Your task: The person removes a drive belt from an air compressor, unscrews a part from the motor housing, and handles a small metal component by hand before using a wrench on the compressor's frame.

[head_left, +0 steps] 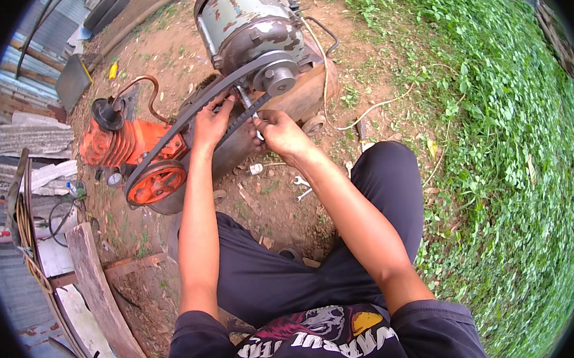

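Note:
My right hand [278, 133] is closed around the lower end of a silver wrench [245, 98], whose upper end reaches in under the motor. Beside it, my left hand [212, 122] has its fingers bent in between the two runs of a black drive belt [195, 108]; what its fingertips pinch is hidden. Above both hands sits a worn grey electric motor [235, 19] with a metal pulley [277, 78]. From there the belt runs down left to an orange flywheel [157, 184] on an orange compressor pump [108, 143]. A rusty tank [314, 91] lies under the motor.
An open-end wrench [303, 188] lies on the dirt between my knees and the tank. A pale cord [375, 107] trails from the motor to the right. A weathered plank [102, 292] and corrugated sheets [9, 292] stand at left; green plants [501, 167] cover the right side.

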